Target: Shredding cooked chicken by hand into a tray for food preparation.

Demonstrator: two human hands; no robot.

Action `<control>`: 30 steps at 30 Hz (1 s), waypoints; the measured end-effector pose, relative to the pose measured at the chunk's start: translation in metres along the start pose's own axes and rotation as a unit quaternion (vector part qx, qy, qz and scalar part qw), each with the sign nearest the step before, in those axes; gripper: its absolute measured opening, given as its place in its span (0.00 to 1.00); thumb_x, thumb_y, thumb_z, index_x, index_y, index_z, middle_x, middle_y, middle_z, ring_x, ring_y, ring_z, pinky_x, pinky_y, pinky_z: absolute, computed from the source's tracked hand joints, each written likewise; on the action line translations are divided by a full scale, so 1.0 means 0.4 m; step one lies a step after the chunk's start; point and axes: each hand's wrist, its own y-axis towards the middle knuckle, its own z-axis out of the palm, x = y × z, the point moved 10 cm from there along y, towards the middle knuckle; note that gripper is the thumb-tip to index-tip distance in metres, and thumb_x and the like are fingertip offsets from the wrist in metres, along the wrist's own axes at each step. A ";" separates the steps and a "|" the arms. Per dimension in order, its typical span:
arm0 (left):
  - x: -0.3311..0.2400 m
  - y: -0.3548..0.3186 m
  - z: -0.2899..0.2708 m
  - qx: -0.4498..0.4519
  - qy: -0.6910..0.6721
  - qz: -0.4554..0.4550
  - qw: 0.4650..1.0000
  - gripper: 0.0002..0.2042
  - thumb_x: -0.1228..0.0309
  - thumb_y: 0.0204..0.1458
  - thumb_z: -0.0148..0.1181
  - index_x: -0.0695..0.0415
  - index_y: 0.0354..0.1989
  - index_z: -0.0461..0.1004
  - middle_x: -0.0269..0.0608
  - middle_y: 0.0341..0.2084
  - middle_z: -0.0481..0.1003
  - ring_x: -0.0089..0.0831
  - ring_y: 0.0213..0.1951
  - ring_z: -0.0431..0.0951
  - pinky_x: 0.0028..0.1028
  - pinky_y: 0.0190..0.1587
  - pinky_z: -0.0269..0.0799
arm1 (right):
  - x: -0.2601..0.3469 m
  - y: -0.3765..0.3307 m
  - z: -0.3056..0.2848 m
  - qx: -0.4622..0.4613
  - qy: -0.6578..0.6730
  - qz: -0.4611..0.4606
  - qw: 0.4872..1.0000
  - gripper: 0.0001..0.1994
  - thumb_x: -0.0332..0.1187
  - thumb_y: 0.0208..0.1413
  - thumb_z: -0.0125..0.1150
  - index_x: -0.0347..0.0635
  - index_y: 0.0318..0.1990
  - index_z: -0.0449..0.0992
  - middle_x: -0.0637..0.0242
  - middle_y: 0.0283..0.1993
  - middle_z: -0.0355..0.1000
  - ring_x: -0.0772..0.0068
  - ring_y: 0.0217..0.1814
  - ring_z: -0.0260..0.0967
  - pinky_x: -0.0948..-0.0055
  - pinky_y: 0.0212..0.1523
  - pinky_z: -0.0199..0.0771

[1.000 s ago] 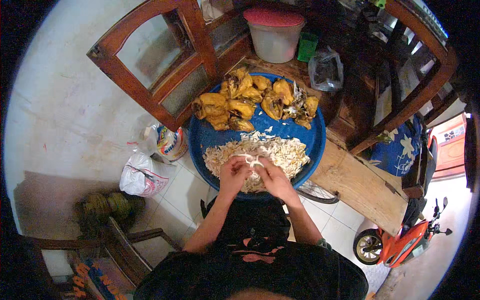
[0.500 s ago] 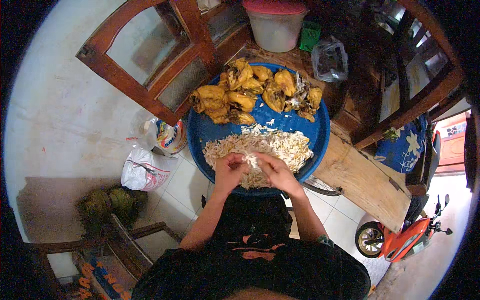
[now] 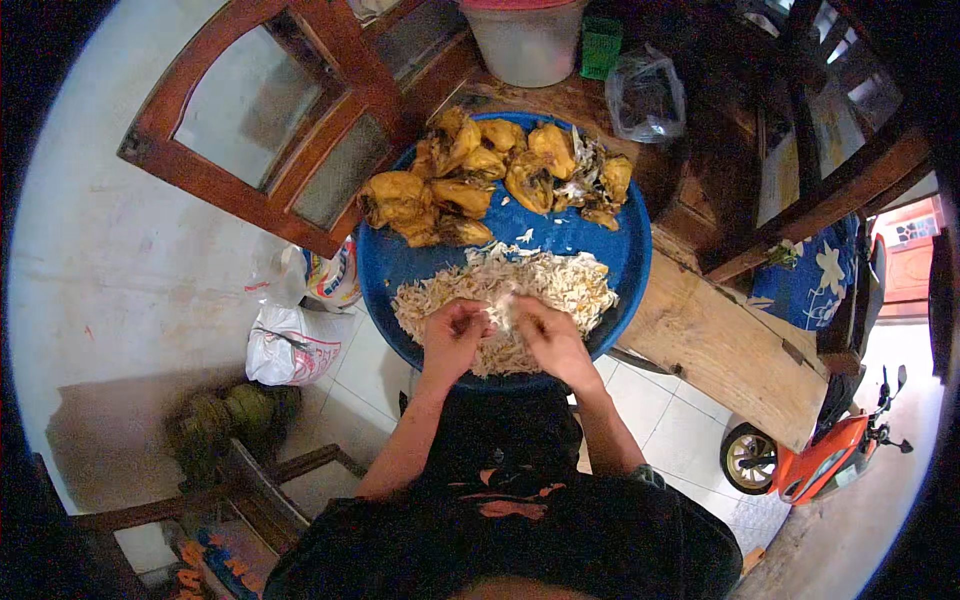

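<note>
Both hands, left hand [image 3: 452,335] and right hand [image 3: 546,335], close together, pinching meat piece [image 3: 503,308] over blue tray [image 3: 630,262]. Shredding step, seemingly. Shred pile [image 3: 545,280] underneath. Yellow chicken [image 3: 470,180] at far side.

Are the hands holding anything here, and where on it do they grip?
Both the left hand and right hand pinch a small pale piece of chicken meat between them, at opposite ends, over the blue tray.

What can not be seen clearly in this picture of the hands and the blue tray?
- Head view: the piece between left hand and right hand is hidden by the fingers.
- Near rim of the blue tray: covered by both hands.
- White tub: top cut off by the picture edge.
- Clear bag: contents too dark.
</note>
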 end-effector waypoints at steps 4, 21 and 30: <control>-0.016 0.013 -0.010 -0.017 0.015 0.030 0.999 0.05 0.82 0.51 0.55 0.64 0.37 0.73 0.37 0.26 0.76 0.22 0.28 0.77 0.22 0.32 0.74 | -0.048 -0.013 -0.038 -0.008 0.119 0.086 0.989 0.15 0.28 0.58 0.49 0.41 0.53 0.69 0.65 0.27 0.70 0.73 0.25 0.66 0.75 0.30 0.68; -0.039 -0.011 -0.082 0.018 0.425 0.033 0.904 0.06 0.74 0.46 0.59 0.61 0.32 0.78 0.48 0.27 0.78 0.33 0.30 0.80 0.27 0.34 0.74 | -0.257 -0.093 -0.166 -0.122 0.068 0.139 0.980 0.09 0.29 0.60 0.46 0.35 0.42 0.71 0.75 0.17 0.58 0.83 0.16 0.52 0.77 0.17 0.53; 0.149 -0.094 -0.024 0.016 0.451 0.020 0.892 0.13 0.62 0.44 0.63 0.61 0.25 0.78 0.50 0.21 0.77 0.48 0.27 0.78 0.36 0.32 0.75 | -0.136 -0.055 -0.135 -0.075 0.069 0.100 0.990 0.09 0.32 0.60 0.48 0.34 0.35 0.70 0.65 0.16 0.60 0.78 0.19 0.60 0.72 0.22 0.60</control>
